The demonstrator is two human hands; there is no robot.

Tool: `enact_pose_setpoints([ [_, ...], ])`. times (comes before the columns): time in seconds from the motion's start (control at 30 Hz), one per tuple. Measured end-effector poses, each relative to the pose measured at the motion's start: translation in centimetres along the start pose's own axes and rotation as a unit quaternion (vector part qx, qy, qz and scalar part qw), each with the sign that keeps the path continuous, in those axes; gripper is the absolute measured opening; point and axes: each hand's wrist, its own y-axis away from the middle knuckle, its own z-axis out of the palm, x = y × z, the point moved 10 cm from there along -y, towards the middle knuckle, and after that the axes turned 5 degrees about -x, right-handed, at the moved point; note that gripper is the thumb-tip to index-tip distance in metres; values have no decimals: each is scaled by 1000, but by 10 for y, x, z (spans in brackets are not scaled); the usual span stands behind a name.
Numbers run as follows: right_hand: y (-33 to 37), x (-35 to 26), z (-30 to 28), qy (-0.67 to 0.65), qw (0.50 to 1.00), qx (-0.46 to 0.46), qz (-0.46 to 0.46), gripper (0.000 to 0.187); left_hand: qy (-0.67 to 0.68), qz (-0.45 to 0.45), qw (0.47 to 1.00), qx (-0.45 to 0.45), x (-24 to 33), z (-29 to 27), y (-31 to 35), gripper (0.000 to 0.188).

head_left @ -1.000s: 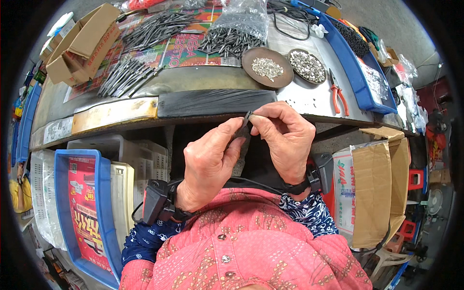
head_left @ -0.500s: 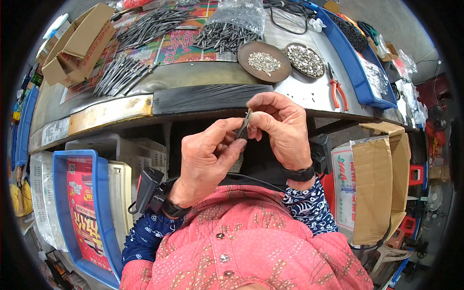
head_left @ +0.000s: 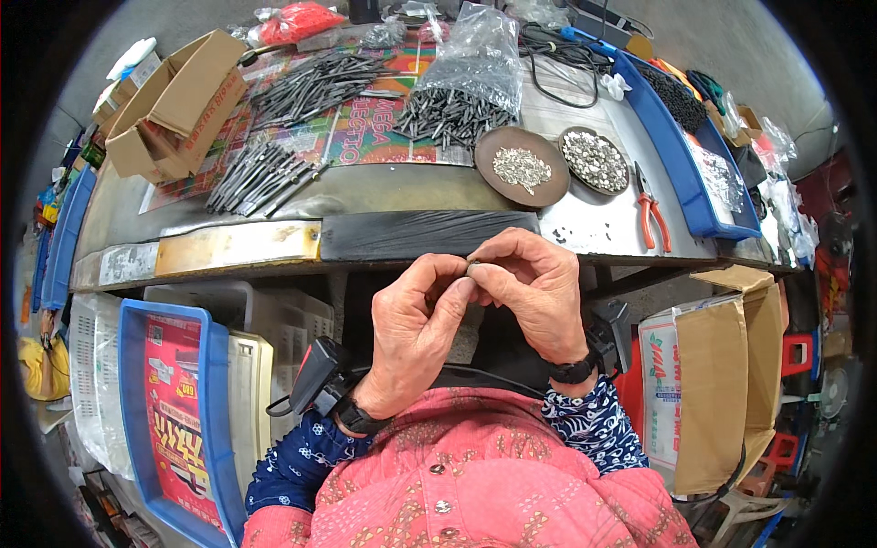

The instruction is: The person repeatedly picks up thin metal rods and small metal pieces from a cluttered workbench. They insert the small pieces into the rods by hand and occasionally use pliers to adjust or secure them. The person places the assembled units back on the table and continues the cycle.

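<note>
Just off the table's front edge, my left hand (head_left: 413, 315) and my right hand (head_left: 534, 288) meet fingertip to fingertip. Both are closed in a pinch around a small dark piece (head_left: 472, 266). Most of this piece is hidden by the thumbs and fingers, so its full shape cannot be made out. Beyond my right hand, a round brown dish (head_left: 489, 178) holds a heap of small slim metal parts (head_left: 523, 170). Beside it, a second dish (head_left: 610, 189) is full of small silvery pieces (head_left: 592, 157).
Red-handled pliers (head_left: 652, 219) lie right of the dishes, before a long blue tray (head_left: 699, 183). Black sticks (head_left: 265, 178) and piles of short black pieces (head_left: 448, 117) cover the table's left and back. A blue crate (head_left: 219, 402) and a cardboard box (head_left: 726, 384) flank me.
My hands have drawn closer together, and the dark piece between them shows less than before. The view has shifted, so the table sits lower and farther right in it.
</note>
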Motion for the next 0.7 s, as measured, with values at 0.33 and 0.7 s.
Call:
enact_pose_setpoints([
  [0.33, -30, -2, 22, 75, 993, -81, 35, 12, 87, -30, 995, 32, -7, -32, -8, 11],
  [0.7, -110, -40, 22, 550, 815, -49, -177, 14, 44, -37, 995, 79, -5, -68, -11, 10],
])
